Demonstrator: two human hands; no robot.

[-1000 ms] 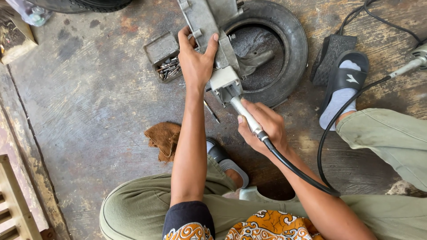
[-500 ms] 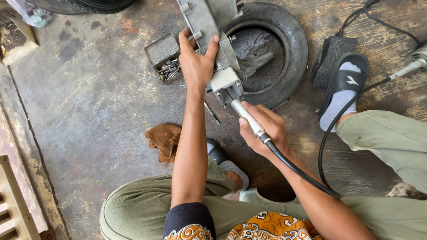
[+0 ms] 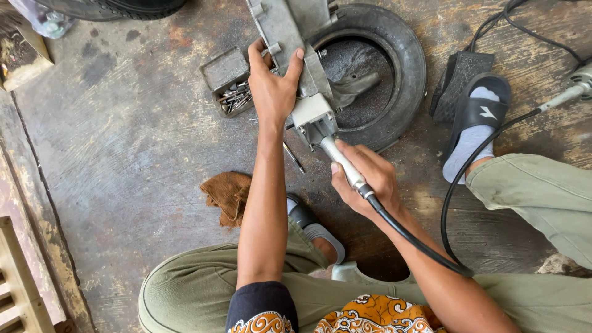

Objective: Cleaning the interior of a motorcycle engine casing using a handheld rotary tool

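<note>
A grey metal engine casing (image 3: 290, 37) lies across a small black tyre (image 3: 394, 68) on the concrete floor. My left hand (image 3: 274, 83) grips the casing from the left side, thumb and fingers wrapped over its edge. My right hand (image 3: 364, 176) is closed around the silver handpiece of a flexible-shaft grinder (image 3: 342, 161), whose tip is pressed into the lower end of the casing. A black flexible cable (image 3: 419, 243) runs back from the handpiece under my right forearm.
A small metal tray of screws and bits (image 3: 228, 83) sits left of the casing. A brown rag (image 3: 228, 194) lies by my left knee. My right foot in a black sandal (image 3: 475, 120) rests on a black pedal (image 3: 456, 80). Wooden slats (image 3: 18, 277) are at left.
</note>
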